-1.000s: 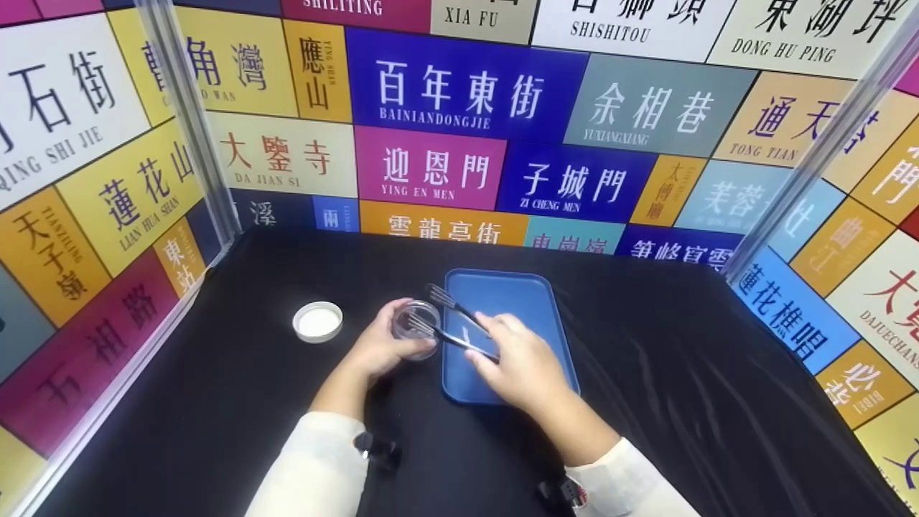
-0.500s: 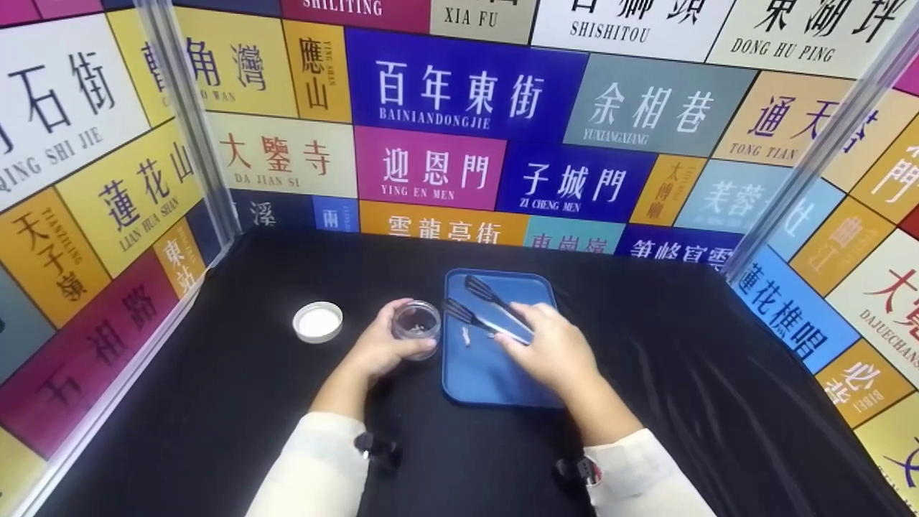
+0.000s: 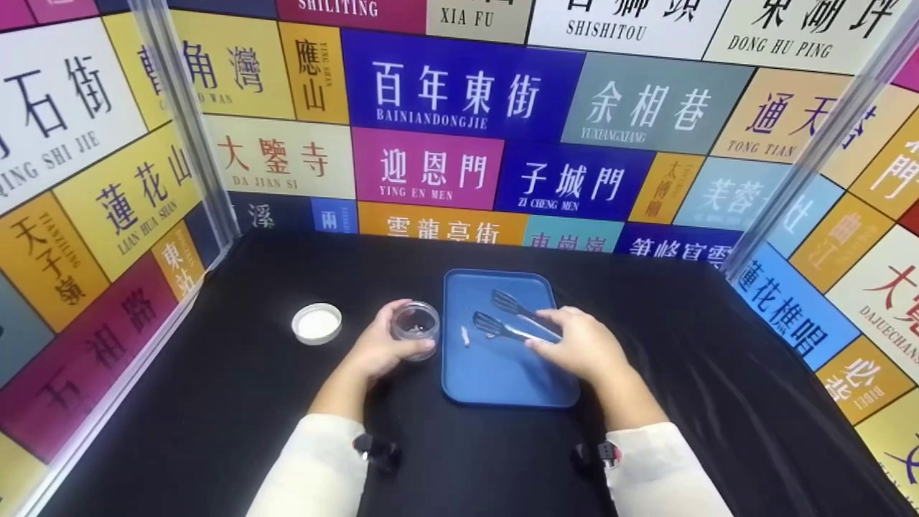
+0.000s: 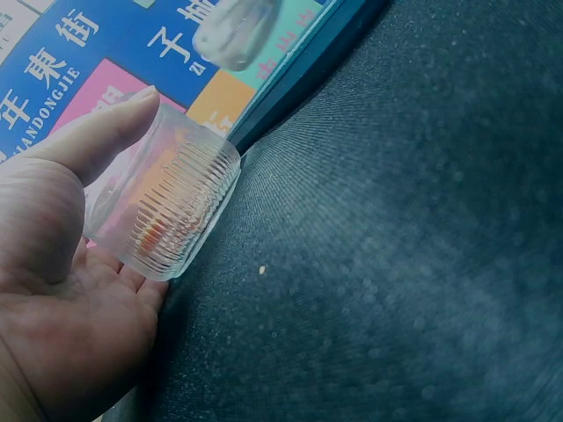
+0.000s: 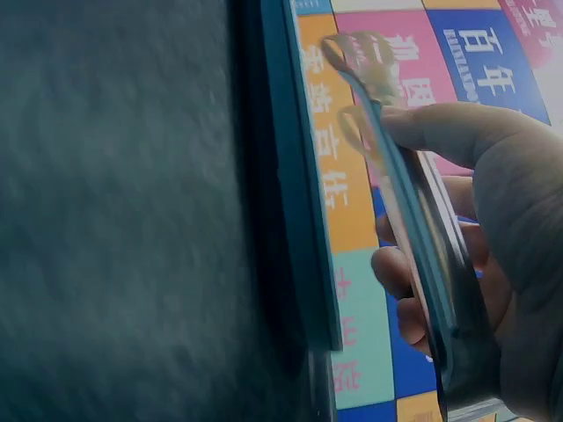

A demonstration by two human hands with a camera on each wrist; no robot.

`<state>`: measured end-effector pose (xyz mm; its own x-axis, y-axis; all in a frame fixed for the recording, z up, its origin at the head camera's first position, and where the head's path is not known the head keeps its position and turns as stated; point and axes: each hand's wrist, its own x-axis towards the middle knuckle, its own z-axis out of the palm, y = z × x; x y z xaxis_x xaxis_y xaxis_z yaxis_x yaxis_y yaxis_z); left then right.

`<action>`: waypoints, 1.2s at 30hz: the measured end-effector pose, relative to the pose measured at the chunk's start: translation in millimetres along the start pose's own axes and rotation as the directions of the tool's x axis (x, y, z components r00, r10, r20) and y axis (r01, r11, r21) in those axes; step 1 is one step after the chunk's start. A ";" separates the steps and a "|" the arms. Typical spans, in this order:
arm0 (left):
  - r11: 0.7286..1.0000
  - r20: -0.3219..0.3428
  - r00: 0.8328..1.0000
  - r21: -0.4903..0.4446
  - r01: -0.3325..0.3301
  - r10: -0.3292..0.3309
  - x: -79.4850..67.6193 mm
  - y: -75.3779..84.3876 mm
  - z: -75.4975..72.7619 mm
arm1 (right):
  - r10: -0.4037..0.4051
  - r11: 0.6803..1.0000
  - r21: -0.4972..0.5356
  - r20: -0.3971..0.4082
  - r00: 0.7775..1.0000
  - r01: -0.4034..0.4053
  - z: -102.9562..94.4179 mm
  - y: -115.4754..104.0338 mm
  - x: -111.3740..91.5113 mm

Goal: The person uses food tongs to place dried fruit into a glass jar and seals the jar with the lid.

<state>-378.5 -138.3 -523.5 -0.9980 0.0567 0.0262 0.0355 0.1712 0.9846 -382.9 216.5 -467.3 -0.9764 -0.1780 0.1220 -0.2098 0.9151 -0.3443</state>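
My left hand [image 3: 384, 343] grips a clear jar [image 3: 416, 329], fingers and thumb around its side. The jar stands without a lid beside the tray, and a few small bits show inside. Its ribbed wall shows in the left wrist view, where a thumb [image 4: 114, 132] lies along it. In my right hand [image 3: 585, 341] is a pair of tongs [image 5: 422, 237] with black slotted heads and metal arms. The heads are spread apart over the blue tray [image 3: 502, 380]. A small whitish piece [image 3: 465, 336] lies on the tray, left of the tong heads. Another small bit sits right by the nearer head.
A white round lid [image 3: 316, 324] lies on the black tablecloth [image 3: 237, 402], left of the jar. Printed panels [image 3: 459, 86] with clear corner posts stand around the table's back and sides. In the left wrist view a tiny pale speck [image 4: 262, 270] shows on the cloth.
My right hand has drawn the tongs away from the jar's mouth, rightward over the tray, uncovering the whitish piece. The left hand and the jar have stayed in place.
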 end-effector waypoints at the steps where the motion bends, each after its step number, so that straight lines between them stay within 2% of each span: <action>1: 1.000 0.001 1.000 -0.002 0.000 0.000 0.0 0.0 -0.1 | 0.011 1.000 0.004 0.016 1.000 -0.011 -0.7 2.9 0.1; 9: 1.000 0.009 1.000 -0.010 -0.007 0.007 0.0 0.0 0.1 | 0.066 0.997 0.036 0.091 0.994 -0.069 -0.5 15.5 0.3; 23: 1.000 0.003 1.000 0.010 -0.010 0.010 -0.2 1.2 0.5 | 0.096 0.994 0.045 0.075 0.993 -0.099 1.0 24.8 2.8; 28: 1.000 -0.002 1.000 0.022 0.007 -0.007 -1.4 3.6 0.8 | 0.122 0.991 0.054 0.063 0.991 -0.126 2.0 25.5 2.6; 36: 1.000 0.001 1.000 0.010 0.013 -0.013 -2.7 4.3 0.3 | 0.108 0.993 0.052 0.040 0.993 -0.110 1.2 23.5 1.5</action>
<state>-375.6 -137.4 -519.4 -0.9984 0.0557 0.0128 0.0227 0.1817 0.9831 -389.3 237.3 -476.3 -0.9947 -0.0920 0.0470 -0.1031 0.9091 -0.4036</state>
